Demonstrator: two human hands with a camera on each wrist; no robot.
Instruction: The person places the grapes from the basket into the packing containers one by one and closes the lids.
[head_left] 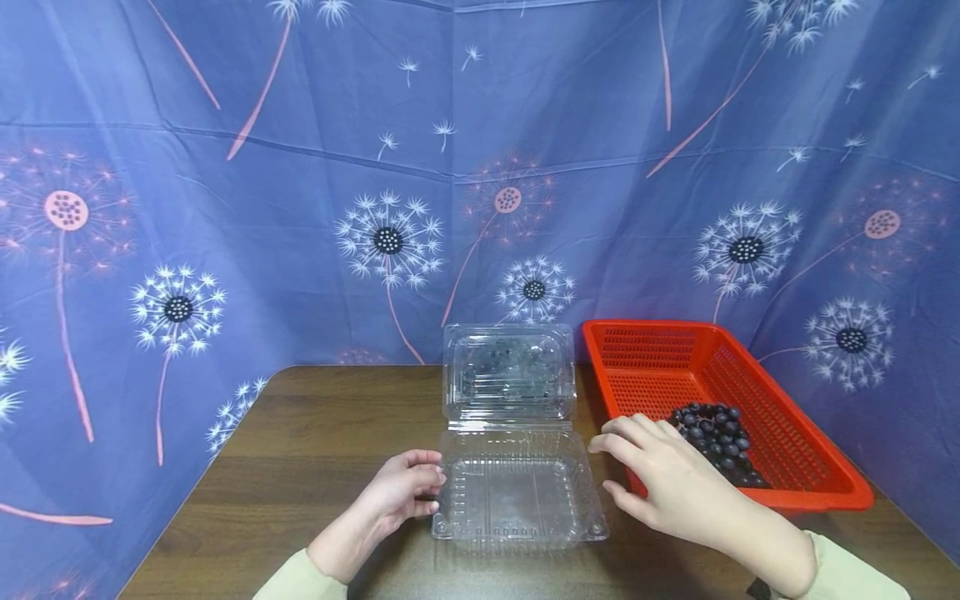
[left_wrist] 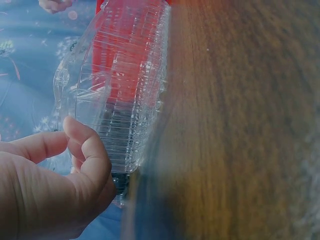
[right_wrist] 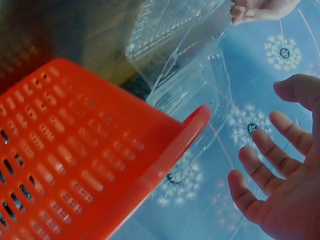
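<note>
A clear plastic clamshell box [head_left: 517, 496] sits on the table with its lid [head_left: 510, 375] raised at the back. My left hand [head_left: 397, 492] pinches the left rim of its base; in the left wrist view the thumb and index finger meet at the see-through edge. My right hand [head_left: 667, 479] hovers over the near left side of a red basket [head_left: 795, 408], its fingers spread and slightly bent, holding nothing. A bunch of dark grapes [head_left: 720, 437] lies in the basket, partly hidden behind that hand.
The wooden table [head_left: 300, 467] runs under everything. Close to the box's right side stands the perforated basket, its raised rim [right_wrist: 195, 125] showing in the right wrist view. A blue dandelion-print cloth [head_left: 300, 208] hangs behind the table.
</note>
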